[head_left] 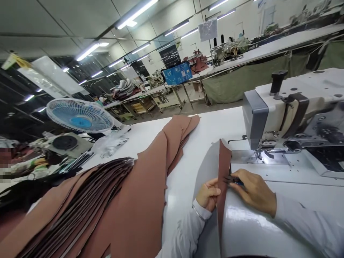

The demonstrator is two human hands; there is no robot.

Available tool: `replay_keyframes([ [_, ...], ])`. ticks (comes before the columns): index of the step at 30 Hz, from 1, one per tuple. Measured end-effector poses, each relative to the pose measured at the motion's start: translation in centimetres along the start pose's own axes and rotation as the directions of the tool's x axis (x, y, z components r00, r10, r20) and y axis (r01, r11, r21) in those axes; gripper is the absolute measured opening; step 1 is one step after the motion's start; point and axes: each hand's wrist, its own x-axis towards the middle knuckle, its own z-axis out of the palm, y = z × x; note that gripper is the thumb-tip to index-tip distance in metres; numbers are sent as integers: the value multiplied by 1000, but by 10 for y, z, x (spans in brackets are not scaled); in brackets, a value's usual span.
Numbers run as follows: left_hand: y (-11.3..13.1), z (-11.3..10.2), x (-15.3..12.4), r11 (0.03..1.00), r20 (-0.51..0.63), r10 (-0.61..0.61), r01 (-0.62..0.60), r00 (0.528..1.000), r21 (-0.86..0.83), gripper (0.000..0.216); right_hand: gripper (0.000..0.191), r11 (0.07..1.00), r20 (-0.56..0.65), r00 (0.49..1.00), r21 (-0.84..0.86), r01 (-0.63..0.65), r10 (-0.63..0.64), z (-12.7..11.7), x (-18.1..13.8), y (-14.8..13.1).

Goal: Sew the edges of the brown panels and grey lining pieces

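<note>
Left hand pinches the brown fabric strip, standing on edge between both hands. Right hand grips small snips against it.

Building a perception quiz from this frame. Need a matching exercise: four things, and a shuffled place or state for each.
Things:
1. left hand
2. right hand
3. fan
4. sewing machine

Places/states:
A. far left, behind the stacked brown pieces
B. pinches the brown strip from the left
C. on the white table, right of the strip
D. holds a small dark tool against the strip

Pairs: 1-B, 2-D, 3-A, 4-C
</note>
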Motion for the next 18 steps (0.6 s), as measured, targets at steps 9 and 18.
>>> replay_keyframes([
  [9,-2,1,-1,997,-14,1,0,1000,83,39,14,998,17,999,48,30,-31,7,12,-1],
  [18,3,5,-2,999,3,-12,12,1000,31,47,18,916,-106,928,235,-326,357,-4,15,1],
])
